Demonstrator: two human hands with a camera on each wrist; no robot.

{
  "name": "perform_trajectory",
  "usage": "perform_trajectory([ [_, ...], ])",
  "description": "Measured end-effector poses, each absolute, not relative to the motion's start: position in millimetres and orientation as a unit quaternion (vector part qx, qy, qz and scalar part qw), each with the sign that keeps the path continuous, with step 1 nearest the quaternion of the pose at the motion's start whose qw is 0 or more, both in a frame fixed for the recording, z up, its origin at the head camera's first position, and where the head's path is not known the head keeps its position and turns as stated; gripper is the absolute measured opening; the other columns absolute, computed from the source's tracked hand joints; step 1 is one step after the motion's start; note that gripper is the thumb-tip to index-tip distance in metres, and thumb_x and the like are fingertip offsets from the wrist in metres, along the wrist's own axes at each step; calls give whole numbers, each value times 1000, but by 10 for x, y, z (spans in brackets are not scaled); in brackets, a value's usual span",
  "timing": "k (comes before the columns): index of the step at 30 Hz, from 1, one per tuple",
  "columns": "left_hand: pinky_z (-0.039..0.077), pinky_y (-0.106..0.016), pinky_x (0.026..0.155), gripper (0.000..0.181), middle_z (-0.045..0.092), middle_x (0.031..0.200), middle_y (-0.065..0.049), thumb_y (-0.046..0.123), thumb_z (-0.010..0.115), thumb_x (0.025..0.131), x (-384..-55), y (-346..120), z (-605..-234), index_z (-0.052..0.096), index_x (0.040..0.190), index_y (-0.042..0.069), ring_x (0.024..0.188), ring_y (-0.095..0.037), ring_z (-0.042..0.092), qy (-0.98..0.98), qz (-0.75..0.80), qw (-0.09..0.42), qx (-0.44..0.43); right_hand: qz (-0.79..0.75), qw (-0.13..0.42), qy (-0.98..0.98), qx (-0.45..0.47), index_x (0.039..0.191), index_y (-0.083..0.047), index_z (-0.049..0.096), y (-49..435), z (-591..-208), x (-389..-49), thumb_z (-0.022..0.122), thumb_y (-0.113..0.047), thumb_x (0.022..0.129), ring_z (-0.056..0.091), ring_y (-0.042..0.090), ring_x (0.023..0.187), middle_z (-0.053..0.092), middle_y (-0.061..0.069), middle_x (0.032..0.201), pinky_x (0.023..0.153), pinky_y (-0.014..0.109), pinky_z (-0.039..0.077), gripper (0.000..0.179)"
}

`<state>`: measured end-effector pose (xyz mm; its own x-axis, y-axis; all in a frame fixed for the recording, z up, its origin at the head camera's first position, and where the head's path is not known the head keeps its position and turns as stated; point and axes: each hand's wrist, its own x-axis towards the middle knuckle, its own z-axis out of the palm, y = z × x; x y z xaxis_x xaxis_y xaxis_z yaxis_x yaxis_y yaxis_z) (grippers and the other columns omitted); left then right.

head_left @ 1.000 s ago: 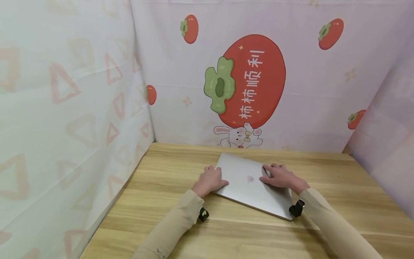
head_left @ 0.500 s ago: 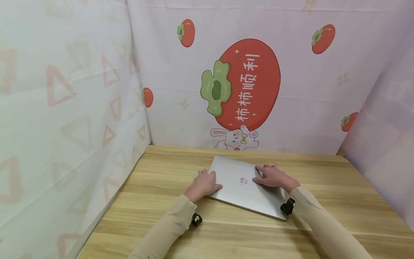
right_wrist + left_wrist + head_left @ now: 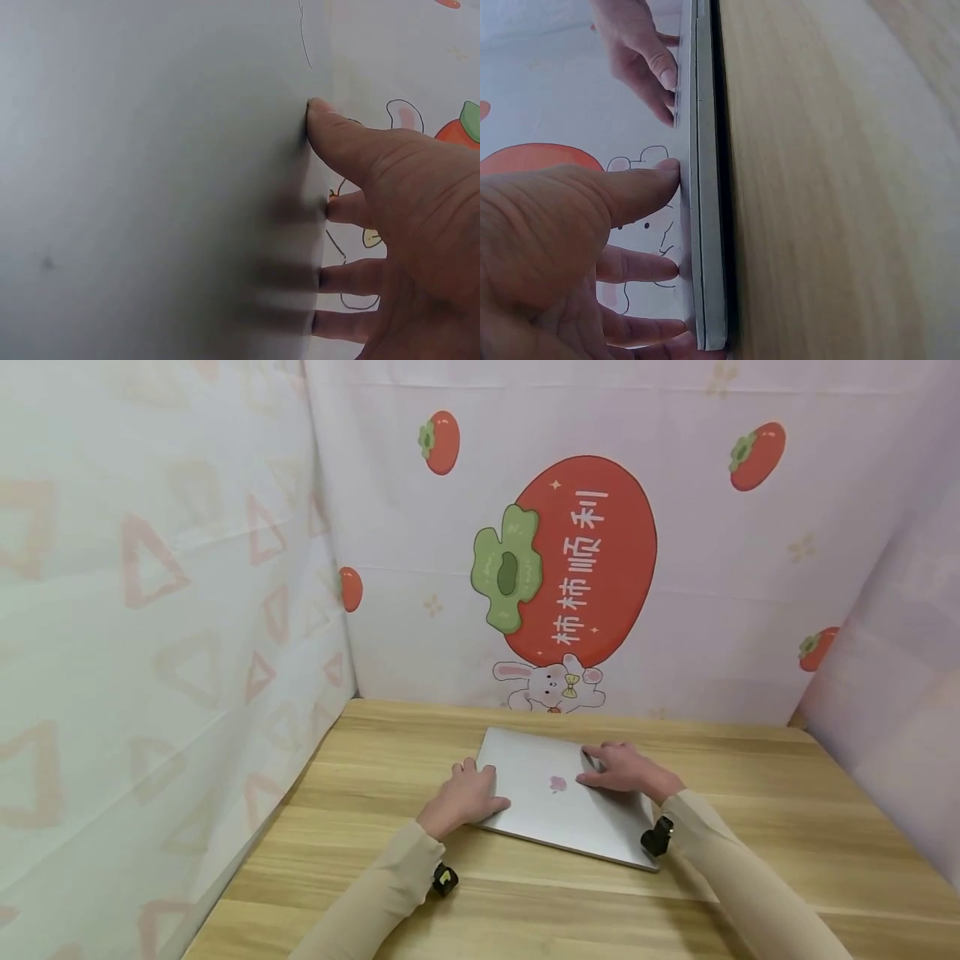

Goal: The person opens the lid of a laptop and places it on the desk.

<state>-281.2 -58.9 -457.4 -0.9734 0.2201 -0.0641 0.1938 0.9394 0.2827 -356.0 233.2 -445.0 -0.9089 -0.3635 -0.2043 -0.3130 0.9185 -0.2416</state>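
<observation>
A closed silver laptop (image 3: 540, 814) lies at a slight angle on the wooden table. My left hand (image 3: 467, 795) rests on its left side. In the left wrist view, the thumb (image 3: 641, 193) and several fingertips touch the lid, close to the laptop's thin edge (image 3: 709, 187). On the right part of the lid lies my right hand (image 3: 628, 772), fingers spread. From the right wrist, my thumb (image 3: 337, 139) and straight fingers show touching the lid (image 3: 150, 165). The undersides of the fingers on the far left corner are partly hidden.
A patterned cloth wall (image 3: 405, 643) with printed persimmons and a rabbit stands behind the table. Another cloth wall (image 3: 225, 710) runs along the left, and a third (image 3: 900, 693) along the right. Bare wooden tabletop (image 3: 540, 918) lies in front of the laptop.
The laptop has slid left across the table and turned slightly, its front edge now more level. Both hands have moved left with it, staying on the lid.
</observation>
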Motion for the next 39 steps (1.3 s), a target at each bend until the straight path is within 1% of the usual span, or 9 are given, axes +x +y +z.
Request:
perform_trajectory([
  [6,51,-43,69,62,50,120,-23,51,69,87,-2771,-628,-4581,57,125,5,101,-34,47,984,146,38,94,-97,121,972,-178,147,-13,46,2262,-4445,-3608,65,-61,85,46,45,125,52,24,140,99,66,40,81],
  [10,51,-43,70,63,51,117,-22,52,68,87,-2741,-665,-4585,57,125,4,101,-33,48,986,137,35,89,-102,122,970,-183,147,-14,46,2219,-4465,-3651,66,-61,84,48,41,123,53,21,139,101,63,39,81],
  [14,51,-43,71,64,51,117,-23,52,68,87,-2716,-689,-4584,56,127,3,102,-34,48,987,131,36,85,-101,119,968,-197,146,-13,48,2181,-4477,-3677,67,-60,84,53,32,109,58,19,132,96,55,44,80],
  [17,51,-44,72,65,51,120,-25,53,67,87,-2709,-703,-4590,56,128,3,104,-35,48,988,127,35,82,-98,119,968,-199,146,-15,48,2158,-4471,-3692,68,-60,84,52,29,106,58,17,131,94,53,45,79],
  [21,51,-43,70,64,51,118,-26,53,67,88,-2699,-730,-4604,55,127,3,102,-35,48,988,123,35,85,-99,119,968,-197,146,-17,48,2133,-4479,-3715,67,-63,82,51,32,112,56,18,134,97,56,43,81],
  [28,49,-41,70,63,51,115,-25,53,66,88,-2670,-765,-4578,56,125,2,97,-34,47,988,117,35,92,-112,121,968,-186,146,-19,49,2081,-4475,-3718,69,-63,81,48,30,108,55,17,132,89,49,44,81],
  [35,48,-41,72,60,52,108,-23,51,69,87,-2649,-782,-4536,58,120,1,93,-32,47,987,122,35,95,-117,126,968,-183,146,-20,49,2041,-4444,-3719,70,-60,81,47,30,106,55,16,129,84,45,44,79],
  [39,49,-42,74,62,52,110,-24,50,69,87,-2632,-791,-4532,58,121,0,94,-32,48,988,124,40,89,-117,128,968,-183,146,-21,49,2026,-4445,-3718,70,-61,81,47,29,106,55,16,130,83,45,44,79],
])
